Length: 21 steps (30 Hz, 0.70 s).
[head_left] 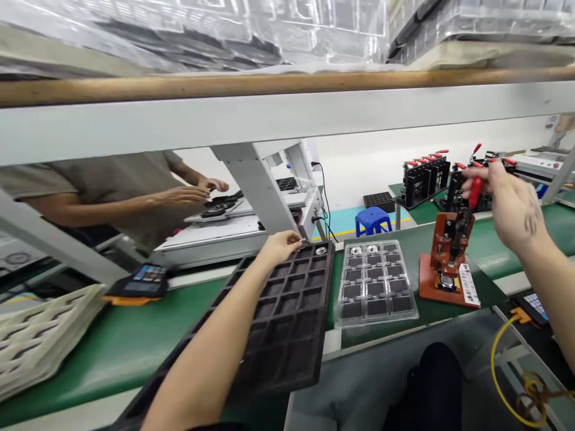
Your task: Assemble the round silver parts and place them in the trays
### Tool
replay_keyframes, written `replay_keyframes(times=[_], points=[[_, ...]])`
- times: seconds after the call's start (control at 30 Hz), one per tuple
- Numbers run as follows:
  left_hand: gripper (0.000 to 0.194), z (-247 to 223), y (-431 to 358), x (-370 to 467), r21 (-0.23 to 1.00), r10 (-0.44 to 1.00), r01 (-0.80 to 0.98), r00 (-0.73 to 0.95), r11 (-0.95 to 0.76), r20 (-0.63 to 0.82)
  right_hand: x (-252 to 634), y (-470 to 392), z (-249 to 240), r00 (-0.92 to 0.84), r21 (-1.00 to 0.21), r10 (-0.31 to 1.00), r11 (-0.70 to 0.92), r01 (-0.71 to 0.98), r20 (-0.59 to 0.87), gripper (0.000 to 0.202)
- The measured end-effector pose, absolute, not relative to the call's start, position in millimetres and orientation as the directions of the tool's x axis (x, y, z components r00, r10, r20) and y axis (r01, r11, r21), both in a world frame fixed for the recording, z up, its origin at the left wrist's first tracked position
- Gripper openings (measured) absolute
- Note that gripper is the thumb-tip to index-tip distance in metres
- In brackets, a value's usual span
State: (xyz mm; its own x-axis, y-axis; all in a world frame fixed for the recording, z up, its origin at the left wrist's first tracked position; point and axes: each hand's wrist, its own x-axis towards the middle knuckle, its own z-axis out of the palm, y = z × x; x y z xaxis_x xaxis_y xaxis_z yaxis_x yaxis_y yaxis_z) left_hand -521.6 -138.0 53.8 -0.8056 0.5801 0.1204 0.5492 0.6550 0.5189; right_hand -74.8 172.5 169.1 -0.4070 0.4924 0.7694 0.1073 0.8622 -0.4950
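My left hand point(283, 246) reaches to the far edge of a black compartment tray point(287, 299), fingers pinched on a small shiny part point(305, 242). Beside it, one round metal part point(320, 251) lies in the tray's far right corner. My right hand point(512, 200) is wrapped at the red handle point(475, 193) of a small orange toggle press point(451, 257). Under the press sits a metal part point(447, 281). Between tray and press lies a clear plastic tray point(376, 284) with dark squares and two shiny round parts in its far row.
A green conveyor point(135, 341) carries a tablet point(146, 281) and stacked pale trays point(45, 335) at left. Across it another person's hands point(193, 193) work. A metal shelf beam point(287, 114) spans above. Black fixtures point(424, 179) and a blue stool point(374, 220) stand behind. A yellow hose point(494, 359) hangs at right.
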Motion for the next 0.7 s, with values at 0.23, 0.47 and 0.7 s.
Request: replay_keyframes(times=[0.23, 0.47, 0.7], points=[[0.032, 7, -136, -543, 0.361, 0.586, 0.564, -0.808, 0.743, 0.056, -28, 118, 69, -0.432, -0.346, 0.310, 0.938, -0.004, 0.847, 0.024], [0.037, -3, -95, -526, 0.312, 0.652, 0.625, -0.758, 0.716, 0.021, 40, 99, 40, -0.504, -0.423, 0.439, 0.893, 0.153, 0.744, 0.031], [0.034, -14, 33, -443, 0.383, 0.836, 0.771, -0.548, 0.509, -0.010, 53, 80, 33, -0.532, -0.469, 0.517, 0.851, 0.236, 0.671, 0.026]])
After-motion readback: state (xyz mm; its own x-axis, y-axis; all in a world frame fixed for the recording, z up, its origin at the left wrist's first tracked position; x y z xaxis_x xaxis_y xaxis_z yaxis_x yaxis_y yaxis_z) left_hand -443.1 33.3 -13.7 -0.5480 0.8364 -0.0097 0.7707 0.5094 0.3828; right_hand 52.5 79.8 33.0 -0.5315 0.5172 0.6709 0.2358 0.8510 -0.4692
